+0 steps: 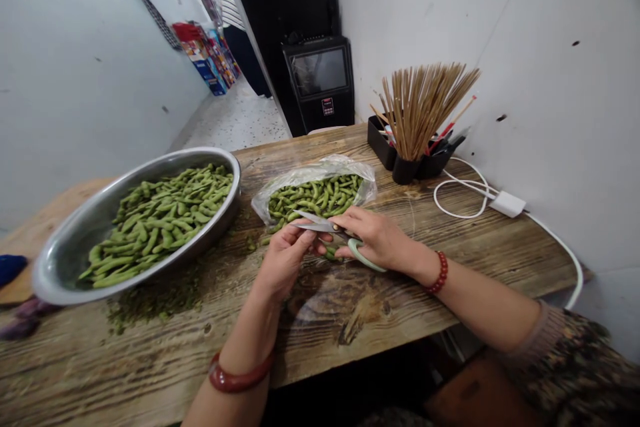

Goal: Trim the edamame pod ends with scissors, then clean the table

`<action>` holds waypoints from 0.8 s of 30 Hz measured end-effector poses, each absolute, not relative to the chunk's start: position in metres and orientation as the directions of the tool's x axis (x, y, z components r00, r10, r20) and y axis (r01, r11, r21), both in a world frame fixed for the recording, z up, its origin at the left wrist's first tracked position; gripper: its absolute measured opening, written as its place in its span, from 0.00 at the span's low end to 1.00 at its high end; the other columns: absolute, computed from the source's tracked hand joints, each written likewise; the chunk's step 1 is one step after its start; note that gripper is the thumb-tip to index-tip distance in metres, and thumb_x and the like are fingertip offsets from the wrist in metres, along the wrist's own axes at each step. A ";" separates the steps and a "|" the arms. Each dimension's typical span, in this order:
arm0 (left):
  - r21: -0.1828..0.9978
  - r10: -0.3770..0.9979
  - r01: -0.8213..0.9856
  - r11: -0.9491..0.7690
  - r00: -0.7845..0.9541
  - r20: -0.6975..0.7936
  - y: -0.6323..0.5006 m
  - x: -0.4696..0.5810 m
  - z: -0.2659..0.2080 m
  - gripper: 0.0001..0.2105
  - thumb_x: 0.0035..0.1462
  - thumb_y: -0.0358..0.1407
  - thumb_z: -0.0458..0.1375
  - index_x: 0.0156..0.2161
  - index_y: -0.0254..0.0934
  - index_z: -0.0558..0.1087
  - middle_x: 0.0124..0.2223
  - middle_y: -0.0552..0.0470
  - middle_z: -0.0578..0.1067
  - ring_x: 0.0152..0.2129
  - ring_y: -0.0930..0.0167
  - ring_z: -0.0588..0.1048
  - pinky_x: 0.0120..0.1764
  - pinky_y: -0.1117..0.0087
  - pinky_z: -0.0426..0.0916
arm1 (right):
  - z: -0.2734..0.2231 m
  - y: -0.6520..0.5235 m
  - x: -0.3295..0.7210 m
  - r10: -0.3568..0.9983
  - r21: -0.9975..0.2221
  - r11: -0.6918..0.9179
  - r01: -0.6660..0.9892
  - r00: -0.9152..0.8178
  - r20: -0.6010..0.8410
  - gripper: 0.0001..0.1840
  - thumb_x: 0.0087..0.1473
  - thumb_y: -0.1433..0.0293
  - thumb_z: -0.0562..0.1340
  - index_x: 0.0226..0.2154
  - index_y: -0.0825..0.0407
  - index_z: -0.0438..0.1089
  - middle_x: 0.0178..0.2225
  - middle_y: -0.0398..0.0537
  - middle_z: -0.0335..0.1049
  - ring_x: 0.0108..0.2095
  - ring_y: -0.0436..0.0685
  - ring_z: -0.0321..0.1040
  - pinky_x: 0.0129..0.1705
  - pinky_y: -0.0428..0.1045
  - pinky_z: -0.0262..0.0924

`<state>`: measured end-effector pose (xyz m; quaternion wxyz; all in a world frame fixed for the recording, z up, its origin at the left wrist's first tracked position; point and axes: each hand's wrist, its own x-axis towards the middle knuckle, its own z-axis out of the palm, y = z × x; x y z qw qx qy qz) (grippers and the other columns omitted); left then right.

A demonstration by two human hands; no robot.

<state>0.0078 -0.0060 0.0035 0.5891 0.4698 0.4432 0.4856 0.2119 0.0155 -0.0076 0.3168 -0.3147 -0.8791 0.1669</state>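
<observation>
In my right hand point(373, 237) is a pair of scissors point(355, 250) with pale green handles, its blades pointing left and parted. Just beneath the blades, my left hand point(287, 257) is closed in a pinch; what lies between its fingertips is too small and covered to make out. Right behind both hands, a clear plastic bag point(367, 183) lies open, full of green edamame pods point(320, 193). To the left stands a wide metal basin point(55, 263) holding many more edamame pods point(165, 220). A few green bits show under my right fingers.
Green trimmings point(155, 303) lie scattered beside the basin on the wooden table point(400, 307). At the back right, a black holder point(383, 140) carries thin wooden skewers point(425, 107). A white cable with an adapter point(507, 203) runs along the right. A person point(237, 20) stands in the doorway.
</observation>
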 end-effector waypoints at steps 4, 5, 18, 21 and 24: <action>0.993 0.986 -0.112 0.048 0.167 -0.028 -0.005 0.007 0.004 0.10 0.51 0.39 0.63 0.35 0.34 0.76 0.31 0.47 0.78 0.23 0.72 0.74 0.30 0.72 0.67 | -0.007 0.016 0.212 0.657 -0.500 0.746 0.439 -0.607 0.448 0.29 0.51 0.65 0.67 0.54 0.51 0.63 0.41 0.52 0.67 0.40 0.58 0.67 0.42 0.52 0.64; 0.994 0.985 -0.102 0.037 0.173 -0.018 -0.005 0.006 0.004 0.10 0.51 0.39 0.63 0.35 0.34 0.76 0.31 0.47 0.78 0.23 0.72 0.74 0.30 0.72 0.67 | -0.007 0.016 0.212 0.656 -0.501 0.747 0.438 -0.608 0.447 0.29 0.51 0.65 0.67 0.54 0.51 0.63 0.41 0.52 0.68 0.40 0.57 0.67 0.42 0.52 0.64; 0.989 0.992 -0.141 0.048 0.126 -0.030 -0.004 0.004 0.007 0.09 0.52 0.38 0.62 0.38 0.35 0.74 0.32 0.48 0.78 0.26 0.71 0.75 0.34 0.70 0.69 | -0.010 0.019 0.214 0.683 -0.541 0.723 0.430 -0.563 0.465 0.23 0.53 0.62 0.65 0.50 0.55 0.67 0.38 0.51 0.69 0.36 0.55 0.67 0.38 0.48 0.62; 0.964 0.998 -0.263 0.049 0.049 -0.037 -0.001 -0.003 0.010 0.09 0.51 0.35 0.61 0.38 0.36 0.72 0.32 0.49 0.77 0.26 0.72 0.74 0.33 0.71 0.69 | -0.013 0.024 0.215 0.717 -0.569 0.694 0.440 -0.490 0.496 0.21 0.53 0.62 0.66 0.47 0.54 0.68 0.36 0.50 0.68 0.35 0.55 0.66 0.37 0.48 0.61; 0.951 0.996 -0.310 0.013 -0.082 -0.040 0.003 -0.011 0.011 0.06 0.48 0.31 0.61 0.34 0.36 0.70 0.28 0.54 0.72 0.21 0.77 0.69 0.25 0.76 0.63 | -0.015 0.027 0.216 0.721 -0.593 0.691 0.413 -0.464 0.516 0.20 0.52 0.62 0.66 0.46 0.54 0.69 0.35 0.49 0.68 0.34 0.54 0.66 0.37 0.48 0.60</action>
